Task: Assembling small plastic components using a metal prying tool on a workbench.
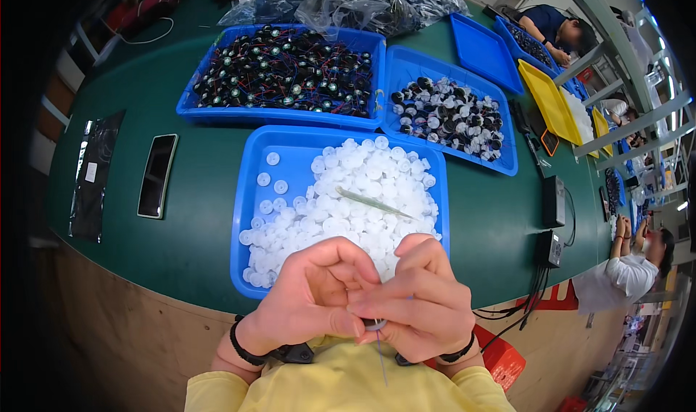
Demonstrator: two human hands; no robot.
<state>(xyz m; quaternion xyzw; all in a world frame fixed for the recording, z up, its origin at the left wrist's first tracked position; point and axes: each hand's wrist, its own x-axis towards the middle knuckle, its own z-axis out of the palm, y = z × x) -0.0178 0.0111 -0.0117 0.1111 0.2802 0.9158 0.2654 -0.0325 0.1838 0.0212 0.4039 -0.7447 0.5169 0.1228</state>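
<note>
Left hand (317, 290) and right hand (423, 301) pinch a small dark round part (374, 324) between them, in front of yellow shirt (326, 383). Likely light, stiff; trailing wire (382, 355) probably fragile. Hold by edge.

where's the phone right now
In the head view, the phone lies on the green table at left, between the black packet and the blue tray of white pieces.
</note>
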